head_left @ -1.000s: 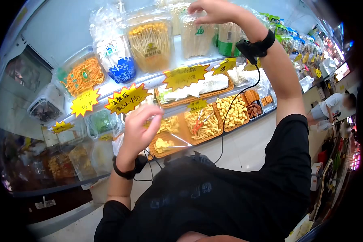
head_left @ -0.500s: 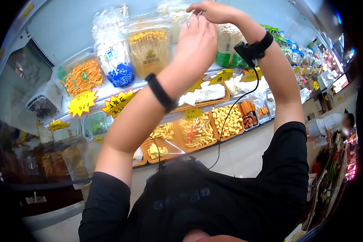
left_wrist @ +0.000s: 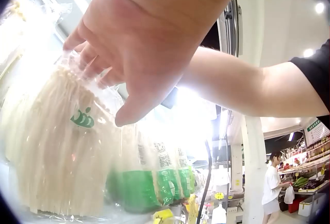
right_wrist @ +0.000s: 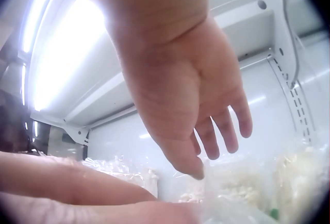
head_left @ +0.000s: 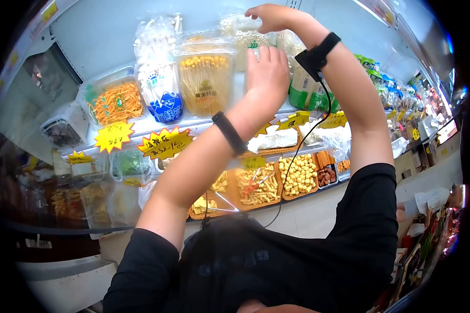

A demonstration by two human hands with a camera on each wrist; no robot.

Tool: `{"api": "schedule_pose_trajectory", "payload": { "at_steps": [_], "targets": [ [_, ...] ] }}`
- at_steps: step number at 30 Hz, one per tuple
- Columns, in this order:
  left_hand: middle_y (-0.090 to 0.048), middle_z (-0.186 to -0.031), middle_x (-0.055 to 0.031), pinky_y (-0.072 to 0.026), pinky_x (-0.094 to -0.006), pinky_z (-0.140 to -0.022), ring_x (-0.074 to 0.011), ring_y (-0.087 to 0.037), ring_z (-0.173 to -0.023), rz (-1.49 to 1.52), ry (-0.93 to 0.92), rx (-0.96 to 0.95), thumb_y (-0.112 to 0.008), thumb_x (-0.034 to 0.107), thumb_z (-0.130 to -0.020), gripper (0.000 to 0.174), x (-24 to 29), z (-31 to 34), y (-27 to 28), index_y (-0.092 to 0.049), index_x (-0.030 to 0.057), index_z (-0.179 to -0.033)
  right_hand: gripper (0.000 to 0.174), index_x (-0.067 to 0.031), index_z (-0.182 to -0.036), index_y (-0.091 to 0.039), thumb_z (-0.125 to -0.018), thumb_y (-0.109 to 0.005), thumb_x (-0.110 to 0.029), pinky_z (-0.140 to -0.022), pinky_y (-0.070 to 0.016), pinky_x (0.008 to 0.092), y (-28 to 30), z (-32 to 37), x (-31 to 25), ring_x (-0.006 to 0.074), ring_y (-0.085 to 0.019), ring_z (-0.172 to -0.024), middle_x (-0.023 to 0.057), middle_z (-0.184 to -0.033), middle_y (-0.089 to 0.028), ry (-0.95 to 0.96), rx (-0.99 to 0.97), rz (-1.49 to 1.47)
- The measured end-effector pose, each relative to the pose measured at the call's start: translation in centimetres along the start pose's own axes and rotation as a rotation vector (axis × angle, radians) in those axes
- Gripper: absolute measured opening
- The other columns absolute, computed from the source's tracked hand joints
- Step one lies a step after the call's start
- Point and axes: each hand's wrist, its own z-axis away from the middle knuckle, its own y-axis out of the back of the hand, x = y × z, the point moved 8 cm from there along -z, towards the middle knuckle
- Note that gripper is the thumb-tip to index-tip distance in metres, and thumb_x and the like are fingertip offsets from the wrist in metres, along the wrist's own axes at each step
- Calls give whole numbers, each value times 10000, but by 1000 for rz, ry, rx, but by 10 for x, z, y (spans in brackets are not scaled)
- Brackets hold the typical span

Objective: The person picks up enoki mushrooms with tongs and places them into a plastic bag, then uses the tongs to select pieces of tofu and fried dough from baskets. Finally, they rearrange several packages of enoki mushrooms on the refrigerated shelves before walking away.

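Note:
In the head view, my left hand (head_left: 268, 75) is raised in front of a clear packet of enoki mushrooms (head_left: 251, 40) on the upper shelf. The left wrist view has this hand (left_wrist: 139, 54) overlapping the top of the enoki packet (left_wrist: 64, 152), which bears a green logo. Its thumb stands away from the fingers. My right hand (head_left: 271, 18) hovers above and behind, fingers spread and bent a little. Nothing is between its thumb and fingers in the right wrist view, where the hand (right_wrist: 191, 95) hangs over blurry plastic wrapping (right_wrist: 232, 208).
Left along the shelf stand a tub of golden enoki (head_left: 204, 78), a blue-and-white mushroom bag (head_left: 162, 88) and a tray of orange strands (head_left: 117, 101). Green-based packets (head_left: 305, 94) stand on the right. Yellow price tags (head_left: 164, 143) line the edge above baskets of yellow cubes (head_left: 297, 175).
My left hand has risen from over the lower baskets to the enoki packet, meeting the right hand, then dropped slightly away from it. The right hand stays near the shelf top.

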Motion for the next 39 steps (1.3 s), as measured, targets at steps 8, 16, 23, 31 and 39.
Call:
{"api": "schedule_pose_trajectory", "payload": {
  "at_steps": [8,16,23,31,39],
  "targets": [
    [-568,-1129,-140,-357,-516,-1083,-294,-522,-1164,19,12,65,-584,157,-852,479,1,8,2,-514,9,-1302,511,-57,-1087,-649,-638,-860,-183,-879,-507,445,-21,-8,-19,363,-623,-1021,204,-1134,-638,-22,-148,149],
    [-566,-1113,-136,-378,-503,-1043,-282,-528,-1123,31,25,107,-590,153,-834,383,1,8,3,-552,24,-1193,119,-30,-867,-590,-818,-666,-107,-704,-473,462,7,13,-23,393,-611,-783,184,-787,-644,96,-51,62],
    [-564,-1145,-128,-385,-502,-1000,-283,-528,-1126,98,48,111,-645,189,-791,341,-4,1,1,-591,67,-1106,110,-54,-921,-639,-835,-636,-123,-732,-501,414,-1,33,-42,324,-629,-778,159,-828,-677,139,-294,-51],
    [-572,-1267,-138,-339,-566,-1070,-354,-485,-1268,141,27,22,-714,321,-783,455,-23,-15,7,-601,133,-1182,359,-70,-1253,-630,-902,-562,-40,-798,-538,330,4,31,-7,184,-674,-974,82,-1096,-715,-194,-518,-479],
    [-592,-1205,-180,-393,-520,-1028,-353,-491,-1253,110,56,-214,-718,371,-810,502,-13,-19,4,-579,115,-1219,640,-59,-1328,-582,-732,-777,-186,-923,-519,386,-25,-52,40,327,-653,-1074,157,-1167,-686,-20,-139,21]
  ]
}}
